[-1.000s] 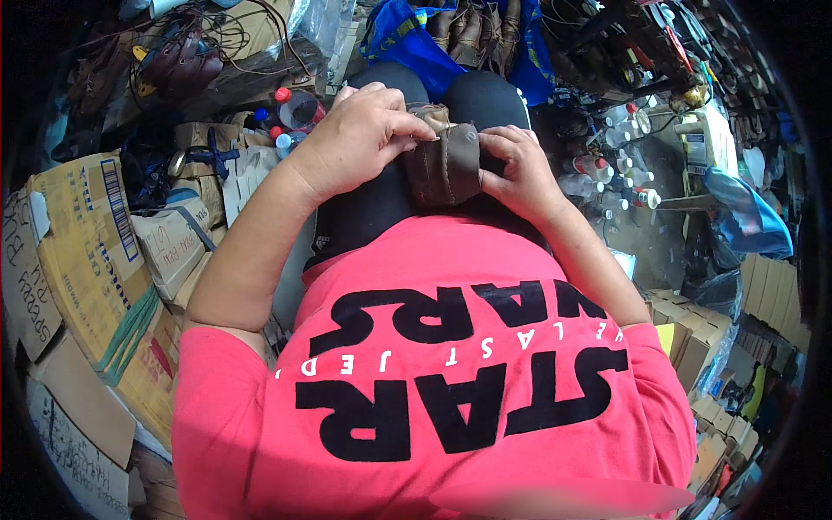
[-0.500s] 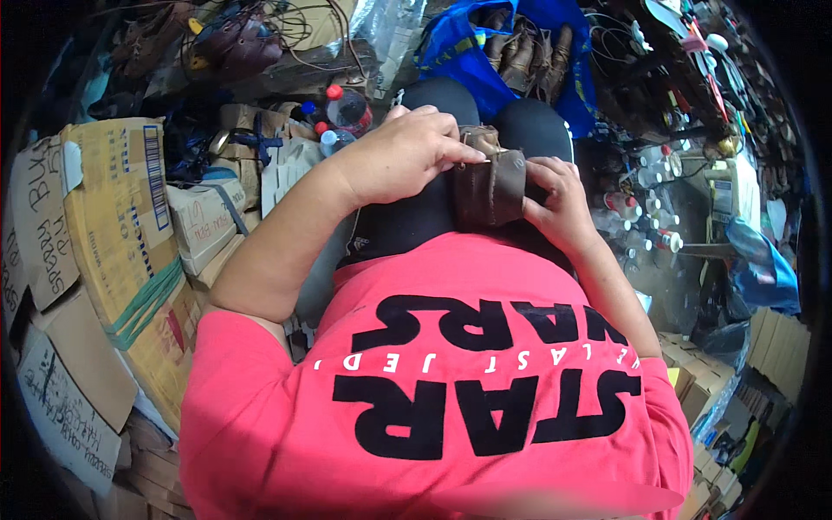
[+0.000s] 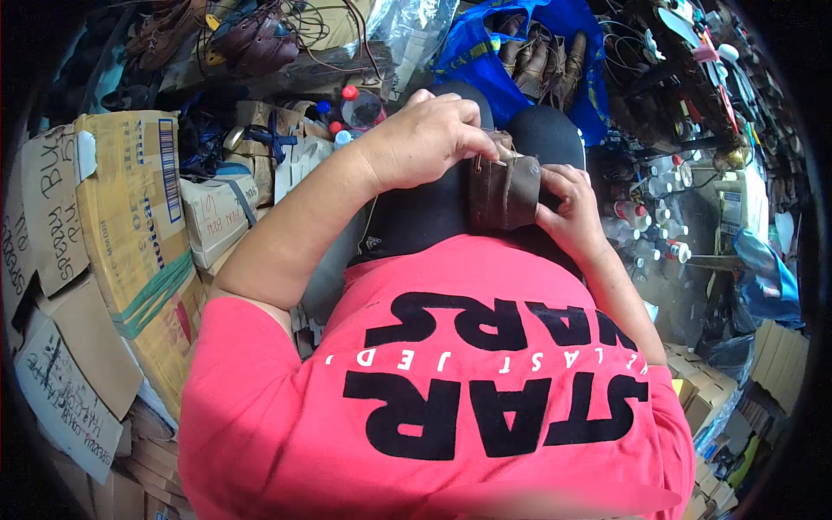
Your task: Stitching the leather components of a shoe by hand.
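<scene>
A dark brown leather shoe piece (image 3: 507,192) lies on my lap, over black trousers (image 3: 425,212). My left hand (image 3: 429,139) rests on its upper left edge, fingers curled over it and pinching near a small metal bit. My right hand (image 3: 568,208) grips its right side from below, thumb on the leather. A pink printed shirt (image 3: 433,390) fills the lower picture.
Stacked cardboard boxes (image 3: 130,225) crowd my left. A blue bag (image 3: 494,52) with brown shoes lies ahead. Brown shoes and cords (image 3: 251,39) sit at the far left. Small bottles with red caps (image 3: 646,217) stand on the right, and another red-capped bottle (image 3: 357,108) by my left knee.
The view has shifted, so my lap and hands sit further right and lower in the picture. Both hands stay on the leather piece, fingers working along its top edge.
</scene>
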`<control>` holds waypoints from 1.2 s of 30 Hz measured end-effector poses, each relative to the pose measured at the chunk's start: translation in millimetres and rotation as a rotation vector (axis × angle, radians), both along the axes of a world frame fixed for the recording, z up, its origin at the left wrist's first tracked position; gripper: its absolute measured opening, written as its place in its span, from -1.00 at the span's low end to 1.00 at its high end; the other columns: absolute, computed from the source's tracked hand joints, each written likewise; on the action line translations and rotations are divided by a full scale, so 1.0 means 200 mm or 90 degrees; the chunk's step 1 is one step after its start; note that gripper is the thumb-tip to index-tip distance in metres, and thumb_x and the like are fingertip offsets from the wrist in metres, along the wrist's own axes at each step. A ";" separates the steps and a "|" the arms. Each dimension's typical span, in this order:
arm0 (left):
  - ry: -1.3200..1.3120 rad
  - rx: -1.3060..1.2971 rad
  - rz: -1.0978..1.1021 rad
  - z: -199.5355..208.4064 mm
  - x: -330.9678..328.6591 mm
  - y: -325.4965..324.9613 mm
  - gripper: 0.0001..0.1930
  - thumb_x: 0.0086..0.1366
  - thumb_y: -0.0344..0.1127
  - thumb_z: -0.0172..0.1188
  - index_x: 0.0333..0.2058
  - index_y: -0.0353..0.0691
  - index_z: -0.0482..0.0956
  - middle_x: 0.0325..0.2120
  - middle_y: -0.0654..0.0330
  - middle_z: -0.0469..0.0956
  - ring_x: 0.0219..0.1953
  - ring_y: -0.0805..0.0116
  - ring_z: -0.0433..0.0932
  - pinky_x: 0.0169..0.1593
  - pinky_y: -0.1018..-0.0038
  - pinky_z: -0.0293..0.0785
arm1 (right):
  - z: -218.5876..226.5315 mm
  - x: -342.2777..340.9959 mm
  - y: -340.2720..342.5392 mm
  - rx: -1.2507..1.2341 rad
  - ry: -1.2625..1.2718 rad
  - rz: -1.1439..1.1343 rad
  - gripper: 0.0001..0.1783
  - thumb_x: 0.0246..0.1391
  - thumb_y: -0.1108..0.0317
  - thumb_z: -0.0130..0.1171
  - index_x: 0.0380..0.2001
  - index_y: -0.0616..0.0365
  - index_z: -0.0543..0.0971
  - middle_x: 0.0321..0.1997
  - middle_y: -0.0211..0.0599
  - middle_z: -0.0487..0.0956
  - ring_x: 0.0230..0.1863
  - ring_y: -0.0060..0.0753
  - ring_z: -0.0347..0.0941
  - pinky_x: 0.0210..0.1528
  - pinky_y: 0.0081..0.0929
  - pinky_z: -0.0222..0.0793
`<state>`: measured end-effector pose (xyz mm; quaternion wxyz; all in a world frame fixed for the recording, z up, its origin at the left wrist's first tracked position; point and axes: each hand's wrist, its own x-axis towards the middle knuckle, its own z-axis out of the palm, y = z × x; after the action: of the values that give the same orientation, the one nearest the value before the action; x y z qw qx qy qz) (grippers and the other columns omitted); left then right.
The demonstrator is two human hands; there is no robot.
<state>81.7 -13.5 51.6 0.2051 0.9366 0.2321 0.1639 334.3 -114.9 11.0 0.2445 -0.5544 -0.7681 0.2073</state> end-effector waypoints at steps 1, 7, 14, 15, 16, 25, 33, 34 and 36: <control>-0.003 -0.033 -0.007 -0.01 -0.01 0.00 -0.75 0.09 -0.46 0.22 -0.27 0.06 0.68 -0.40 0.30 0.43 -0.19 0.23 0.43 -0.07 0.29 0.29 | 0.00 0.00 0.00 0.001 0.001 0.000 -0.58 -0.22 0.30 0.28 -0.19 0.18 0.60 -0.12 -0.21 0.58 -0.04 -0.14 0.43 0.09 -0.28 0.20; -0.039 -0.029 -0.026 -0.05 0.01 0.00 -0.73 0.07 -0.48 0.24 -0.25 0.02 0.68 -0.45 0.26 0.45 -0.25 0.23 0.44 -0.12 0.31 0.34 | -0.03 0.00 -0.01 0.024 0.002 -0.011 -0.57 -0.24 0.29 0.29 -0.19 0.16 0.60 -0.13 -0.23 0.58 -0.07 -0.15 0.44 0.07 -0.29 0.20; -0.044 -0.077 -0.046 -0.05 0.02 0.01 -0.71 0.08 -0.51 0.23 -0.23 0.00 0.69 -0.51 0.21 0.41 -0.32 0.20 0.41 -0.20 0.32 0.35 | -0.03 0.00 -0.01 0.014 0.002 0.001 -0.55 -0.26 0.26 0.29 -0.18 0.14 0.60 -0.10 -0.26 0.58 -0.05 -0.19 0.43 0.05 -0.31 0.19; -0.044 -0.078 -0.049 -0.04 0.02 0.01 -0.71 0.08 -0.51 0.23 -0.23 0.00 0.69 -0.51 0.21 0.41 -0.32 0.20 0.41 -0.20 0.32 0.35 | -0.03 0.00 -0.01 0.013 0.001 -0.003 -0.55 -0.26 0.26 0.29 -0.18 0.14 0.60 -0.10 -0.26 0.58 -0.05 -0.19 0.43 0.05 -0.31 0.19; -0.033 -0.068 -0.053 -0.03 0.02 0.01 -0.71 0.09 -0.51 0.22 -0.22 0.00 0.69 -0.51 0.20 0.39 -0.33 0.19 0.39 -0.20 0.31 0.34 | -0.03 0.00 -0.01 0.014 0.005 -0.003 -0.54 -0.26 0.26 0.29 -0.18 0.13 0.60 -0.10 -0.26 0.57 -0.05 -0.19 0.43 0.06 -0.31 0.18; 0.016 -0.035 -0.056 -0.02 0.02 0.01 -0.69 0.12 -0.49 0.18 -0.19 0.08 0.68 -0.49 0.19 0.32 -0.31 0.18 0.36 -0.20 0.30 0.33 | -0.04 0.00 -0.01 0.013 -0.001 -0.007 -0.54 -0.25 0.25 0.30 -0.16 0.11 0.60 -0.09 -0.28 0.57 -0.05 -0.22 0.43 0.07 -0.31 0.17; 0.024 0.098 -0.075 0.06 0.08 0.07 -0.71 0.01 -0.50 0.17 -0.35 0.09 0.71 -0.45 0.26 0.34 -0.25 0.24 0.40 -0.13 0.37 0.32 | -0.03 -0.01 0.00 0.005 0.006 0.003 -0.54 -0.26 0.26 0.29 -0.17 0.13 0.60 -0.09 -0.27 0.58 -0.06 -0.22 0.44 0.08 -0.32 0.16; 0.029 0.096 -0.092 0.07 0.10 0.08 -0.74 0.00 -0.49 0.18 -0.39 0.07 0.71 -0.45 0.27 0.35 -0.24 0.25 0.40 -0.12 0.37 0.31 | -0.03 -0.01 0.00 0.010 0.010 0.003 -0.54 -0.26 0.26 0.29 -0.17 0.13 0.60 -0.10 -0.27 0.58 -0.06 -0.22 0.44 0.08 -0.31 0.17; 0.035 0.104 -0.116 0.09 0.13 0.10 -0.80 0.01 -0.47 0.20 -0.45 0.04 0.71 -0.46 0.28 0.36 -0.22 0.27 0.41 -0.10 0.37 0.31 | -0.03 -0.01 0.01 0.015 0.014 0.004 -0.54 -0.27 0.25 0.30 -0.18 0.14 0.60 -0.10 -0.27 0.58 -0.06 -0.21 0.44 0.08 -0.31 0.17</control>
<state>107.3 6.4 69.1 0.1359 0.9715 0.1371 0.1374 332.7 -113.2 4.8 0.2588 -0.5469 -0.7694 0.2050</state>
